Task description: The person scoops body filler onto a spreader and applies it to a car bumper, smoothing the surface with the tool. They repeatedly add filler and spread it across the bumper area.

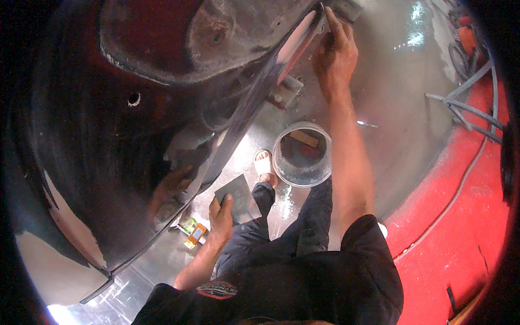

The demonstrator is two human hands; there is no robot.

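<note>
My left hand (221, 216) is closed on a flat dark grey sheet (240, 199), which looks like sandpaper; the thumb lies on top. It hangs in front of my legs, apart from the panel. My right arm reaches far forward. There my right hand (337, 57) is closed at the edge of a dark, glossy car body panel (157, 124), fingers pointing along a pale pinkish strip (297, 39). A grey piece (346, 10) shows beside those fingertips; whether the hand holds it is unclear. Dull sanded patches with pale rims mark the panel's far part.
A round bucket (283, 172) with tan and reddish blocks inside stands on the wet grey floor (401, 108), near my sandalled foot (264, 162). An orange-and-yellow item (196, 234) lies below the panel. Red flooring (449, 200), a hose (460, 189) and a grey metal frame (460, 97) are on the right.
</note>
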